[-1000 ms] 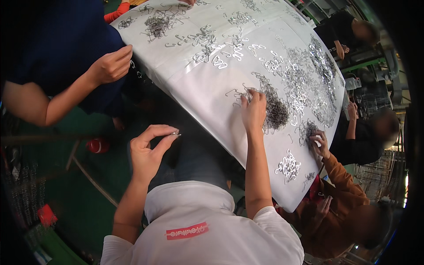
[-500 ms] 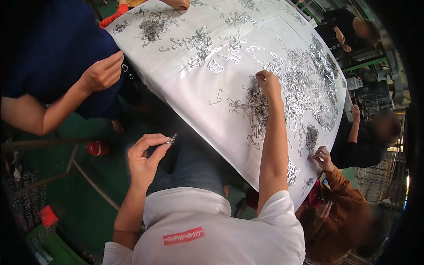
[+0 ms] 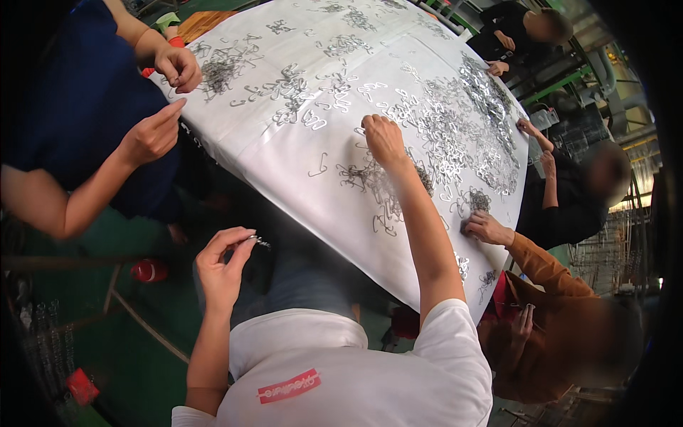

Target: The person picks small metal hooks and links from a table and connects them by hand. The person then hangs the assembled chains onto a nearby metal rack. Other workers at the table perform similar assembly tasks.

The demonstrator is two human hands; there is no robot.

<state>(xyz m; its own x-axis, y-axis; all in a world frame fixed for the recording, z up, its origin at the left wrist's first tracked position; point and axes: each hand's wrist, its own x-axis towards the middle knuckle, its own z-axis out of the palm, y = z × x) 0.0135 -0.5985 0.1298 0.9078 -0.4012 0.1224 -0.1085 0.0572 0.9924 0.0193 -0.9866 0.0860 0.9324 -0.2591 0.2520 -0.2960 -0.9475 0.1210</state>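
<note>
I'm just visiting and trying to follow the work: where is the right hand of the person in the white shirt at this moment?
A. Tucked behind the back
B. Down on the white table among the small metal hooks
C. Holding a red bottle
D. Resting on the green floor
B: the right hand is stretched out onto the white cloth-covered table, its fingers down among the small silver metal hooks.

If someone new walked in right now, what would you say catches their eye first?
Most likely the large white-covered table, strewn with heaps of small shiny metal hooks, thickest towards its far right. Next, the person's right hand pressed into a hook pile mid-table, while the left hand holds a small bunch of hooks off the near edge. Other people's hands work around the rim.
</note>
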